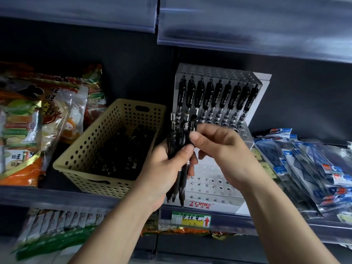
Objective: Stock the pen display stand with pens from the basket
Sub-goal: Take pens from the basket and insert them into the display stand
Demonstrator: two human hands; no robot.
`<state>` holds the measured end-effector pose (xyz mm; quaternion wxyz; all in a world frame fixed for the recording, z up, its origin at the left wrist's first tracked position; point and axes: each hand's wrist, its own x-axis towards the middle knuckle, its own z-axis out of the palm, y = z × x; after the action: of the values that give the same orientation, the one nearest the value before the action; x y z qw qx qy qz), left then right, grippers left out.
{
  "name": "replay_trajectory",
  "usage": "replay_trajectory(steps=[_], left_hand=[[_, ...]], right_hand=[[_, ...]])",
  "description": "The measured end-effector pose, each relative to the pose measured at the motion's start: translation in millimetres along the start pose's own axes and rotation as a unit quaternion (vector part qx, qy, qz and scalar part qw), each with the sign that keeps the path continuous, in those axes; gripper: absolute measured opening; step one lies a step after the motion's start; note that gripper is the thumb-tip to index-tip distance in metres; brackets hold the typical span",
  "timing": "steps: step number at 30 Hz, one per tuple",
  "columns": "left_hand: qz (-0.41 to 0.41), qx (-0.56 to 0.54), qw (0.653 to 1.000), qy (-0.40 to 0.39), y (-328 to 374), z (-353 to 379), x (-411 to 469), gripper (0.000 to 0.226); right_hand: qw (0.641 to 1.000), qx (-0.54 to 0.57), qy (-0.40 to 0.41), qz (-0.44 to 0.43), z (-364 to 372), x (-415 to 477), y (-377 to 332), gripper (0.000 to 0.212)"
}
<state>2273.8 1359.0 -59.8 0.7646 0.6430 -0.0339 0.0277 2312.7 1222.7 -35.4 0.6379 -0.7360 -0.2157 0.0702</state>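
Over by the display stand (209,185), probably light, slick pens (180,138) were gripped mid-barrel by the left hand (163,168), one pinched by the right hand (219,147).

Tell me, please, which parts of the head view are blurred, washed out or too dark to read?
Head view: the upper shelf's clear strips are smeared, with pale glare; the pens in the basket merge into one dark mass; the packets at right are blurred; the left hand, the right hand and the row of pens in the stand are fairly sharp.
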Motion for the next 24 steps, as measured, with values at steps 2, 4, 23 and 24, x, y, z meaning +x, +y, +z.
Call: replay_trajectory(steps=[2, 4, 23, 24], left_hand=[[-0.016, -0.003, 1.0, -0.006, -1, 0, 1, 0.013], [-0.049, -0.01, 0.999, -0.012, -1, -2, 1, 0.015], [-0.114, -0.105, 0.984, -0.087, -2, -8, 4, 0.014], [-0.114, -0.103, 0.984, -0.086, -1, -8, 5, 0.014]], right_hand=[[0.998, 0.061, 0.024, 0.005, -1, 2, 2, 0.016], [0.989, 0.137, 0.061, 0.012, -3, 4, 3, 0.019], [0.962, 0.261, 0.082, -0.008, -17, 6, 5, 0.007], [0.963, 0.258, 0.084, -0.009, -18, 7, 5, 0.007]])
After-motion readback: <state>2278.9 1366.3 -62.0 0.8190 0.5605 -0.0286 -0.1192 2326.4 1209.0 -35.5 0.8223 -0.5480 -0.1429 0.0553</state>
